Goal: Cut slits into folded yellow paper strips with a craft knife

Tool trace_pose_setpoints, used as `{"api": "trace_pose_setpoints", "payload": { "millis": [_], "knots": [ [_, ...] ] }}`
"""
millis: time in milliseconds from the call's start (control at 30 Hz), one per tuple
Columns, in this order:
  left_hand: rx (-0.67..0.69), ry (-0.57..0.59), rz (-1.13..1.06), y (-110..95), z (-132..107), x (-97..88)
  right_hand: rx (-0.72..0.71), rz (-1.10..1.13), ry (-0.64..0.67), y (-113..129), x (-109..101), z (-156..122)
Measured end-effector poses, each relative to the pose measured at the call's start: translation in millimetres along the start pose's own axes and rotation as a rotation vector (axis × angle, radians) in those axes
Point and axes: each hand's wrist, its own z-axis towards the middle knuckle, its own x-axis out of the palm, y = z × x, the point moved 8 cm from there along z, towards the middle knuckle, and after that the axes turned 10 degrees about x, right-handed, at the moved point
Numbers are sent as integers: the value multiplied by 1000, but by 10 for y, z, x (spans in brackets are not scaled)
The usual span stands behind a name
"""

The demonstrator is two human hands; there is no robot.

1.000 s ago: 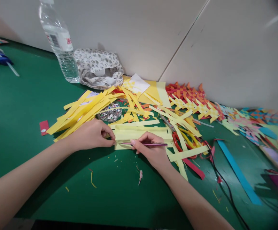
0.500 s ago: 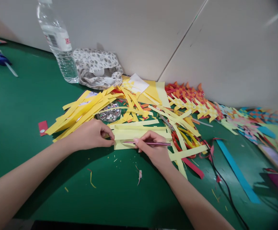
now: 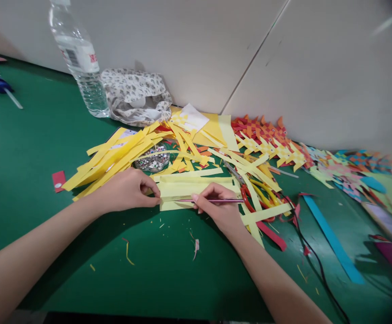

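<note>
A pale yellow sheet of paper (image 3: 196, 187) with long folds or slits lies in front of me on the green table. My left hand (image 3: 131, 191) pinches its left edge between closed fingertips. In my right hand (image 3: 218, 204) is a slim, shiny purple pen-shaped craft knife (image 3: 228, 200), gripped like a pencil. The thin tip lies low over the paper, pointing left; whether it touches is too fine to tell. Right of the paper, scissors with red handles (image 3: 246, 198) and yellow handles (image 3: 265, 193) lie among pale yellow strips (image 3: 266, 215).
Yellow paper strips (image 3: 115, 157) are heaped beside a clear container of small beads or eyes (image 3: 152, 158). Behind stand a water bottle (image 3: 81, 63) and a patterned cloth pouch (image 3: 137, 92). Woven paper fish (image 3: 263, 130) line the wall. A black cable (image 3: 317, 261) crosses the right side.
My right hand and the craft knife have slid slightly to the right along the paper. My left hand keeps its pinch on the left edge. The whole view has shifted a little.
</note>
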Motion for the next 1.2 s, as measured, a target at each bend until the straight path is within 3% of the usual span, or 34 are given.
{"api": "trace_pose_setpoints", "payload": {
  "millis": [100,333,733,1200],
  "knots": [
    [-6,3,-6,10,-8,4,14,-16,5,-5,37,2],
    [6,3,-6,-7,-4,14,-25,2,-36,-33,-110,7],
    [-18,5,8,7,-21,1,7,6,2,-45,-1,2],
    [-18,13,-2,21,-6,9,-55,-36,-138,-23,-256,39]
  ]
}}
